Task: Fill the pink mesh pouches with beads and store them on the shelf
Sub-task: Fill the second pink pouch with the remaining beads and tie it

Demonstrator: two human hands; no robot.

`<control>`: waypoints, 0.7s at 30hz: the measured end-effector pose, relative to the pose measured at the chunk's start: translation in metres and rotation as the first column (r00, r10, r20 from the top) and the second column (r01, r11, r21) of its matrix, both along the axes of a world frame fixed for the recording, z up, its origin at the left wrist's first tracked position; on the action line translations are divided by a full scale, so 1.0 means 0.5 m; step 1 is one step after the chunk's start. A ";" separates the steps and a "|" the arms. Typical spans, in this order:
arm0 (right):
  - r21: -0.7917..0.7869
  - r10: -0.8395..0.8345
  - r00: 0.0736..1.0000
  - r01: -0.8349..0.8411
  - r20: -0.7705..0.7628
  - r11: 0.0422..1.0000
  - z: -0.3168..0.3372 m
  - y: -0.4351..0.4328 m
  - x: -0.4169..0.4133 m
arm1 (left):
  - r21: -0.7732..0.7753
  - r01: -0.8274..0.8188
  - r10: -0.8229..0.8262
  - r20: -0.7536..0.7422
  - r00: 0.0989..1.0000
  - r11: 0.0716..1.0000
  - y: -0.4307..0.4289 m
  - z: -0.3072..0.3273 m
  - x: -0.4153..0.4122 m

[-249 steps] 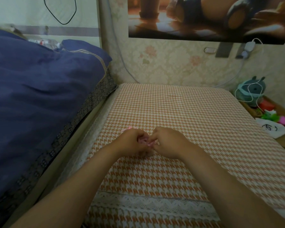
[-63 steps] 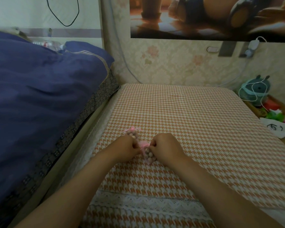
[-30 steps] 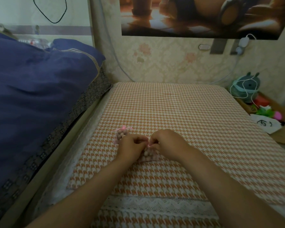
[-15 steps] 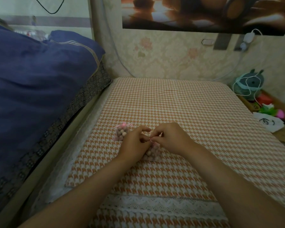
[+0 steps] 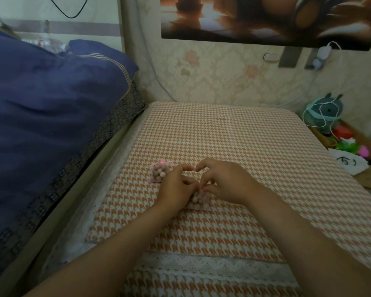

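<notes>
Two pink mesh pouches filled with beige beads lie on the orange houndstooth mat [image 5: 234, 136]. One pouch [image 5: 159, 173], tied with a pink bow, rests to the left of my hands. The second pouch [image 5: 198, 199] lies beneath my hands, mostly covered. My left hand [image 5: 176, 187] and my right hand [image 5: 225, 181] meet over its top, fingers curled and pinching at its drawstring, which is too small to make out.
A blue quilt [image 5: 41, 125] is piled on the left beside the mat. A wallpapered wall stands behind. At the right edge a shelf [image 5: 356, 144] holds a teal plush toy [image 5: 323, 113] with white cable, red and green items and a white bag [image 5: 349, 162].
Since a second ago my fingers have worked at the second pouch's top, index fingers now lifted apart. The tied pouch stays put on the left. The camera has tilted slightly.
</notes>
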State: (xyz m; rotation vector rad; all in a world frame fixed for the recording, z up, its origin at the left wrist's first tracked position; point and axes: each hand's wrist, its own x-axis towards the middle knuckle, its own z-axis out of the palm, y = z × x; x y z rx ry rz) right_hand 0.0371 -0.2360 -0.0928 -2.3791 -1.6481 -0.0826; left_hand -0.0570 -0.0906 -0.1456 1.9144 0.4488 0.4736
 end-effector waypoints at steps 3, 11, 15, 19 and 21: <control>0.038 0.042 0.999 -0.040 -0.028 0.998 -0.006 0.009 -0.001 | 0.065 0.018 -0.018 -0.001 1.000 0.998 0.000 -0.001 0.000; 0.157 0.059 0.982 -0.030 -0.182 0.987 -0.022 0.018 0.010 | 0.097 0.108 -0.107 -0.011 0.994 0.989 0.014 -0.005 0.000; 0.212 -0.093 0.914 0.189 -0.395 0.959 -0.023 0.016 0.006 | 0.083 0.064 -0.064 0.000 0.998 0.995 0.003 0.000 -0.004; 0.111 -0.282 0.648 0.496 -0.708 0.861 -0.030 0.023 -0.004 | 0.288 0.005 -0.007 0.004 1.000 0.958 -0.012 0.002 -0.011; 0.014 -0.317 0.446 0.596 -0.837 0.803 -0.026 0.025 -0.017 | 0.345 -0.003 -0.006 0.024 1.000 0.939 -0.019 -0.001 -0.014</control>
